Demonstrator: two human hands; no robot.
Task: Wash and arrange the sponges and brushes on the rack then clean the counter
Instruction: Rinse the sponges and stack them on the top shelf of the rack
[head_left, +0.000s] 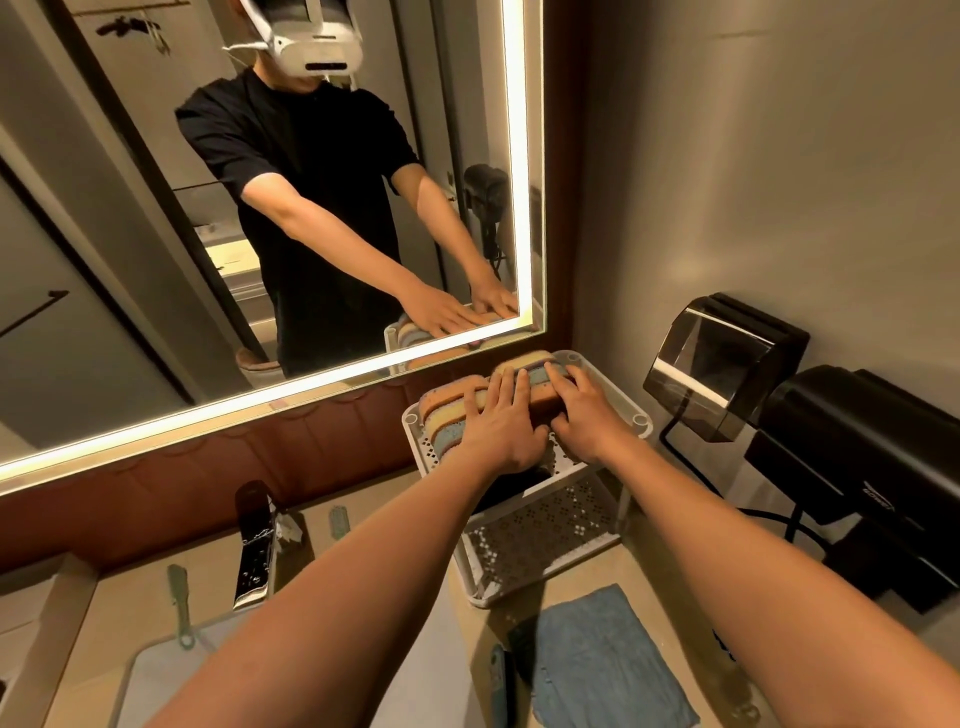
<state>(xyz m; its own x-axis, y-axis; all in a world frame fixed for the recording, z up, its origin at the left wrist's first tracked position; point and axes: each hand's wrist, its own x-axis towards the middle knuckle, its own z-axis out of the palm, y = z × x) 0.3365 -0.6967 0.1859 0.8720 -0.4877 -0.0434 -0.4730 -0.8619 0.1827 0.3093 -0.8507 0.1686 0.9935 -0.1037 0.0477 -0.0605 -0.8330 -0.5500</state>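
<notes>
Blue cloth (602, 660) lies below the rack (641, 418), where both hands (506, 426) (589, 415) press flat on sponges (457, 410)

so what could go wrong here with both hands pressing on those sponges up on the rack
1. The sponges stand on edge in rows on the top shelf of the white rack; pushing from the left hand and right hand could tip one over the low rim.
2. The rack looks light and sits near the counter edge, so leaning on it might shift it.
3. A falling sponge could land on the blue cloth below.
</notes>
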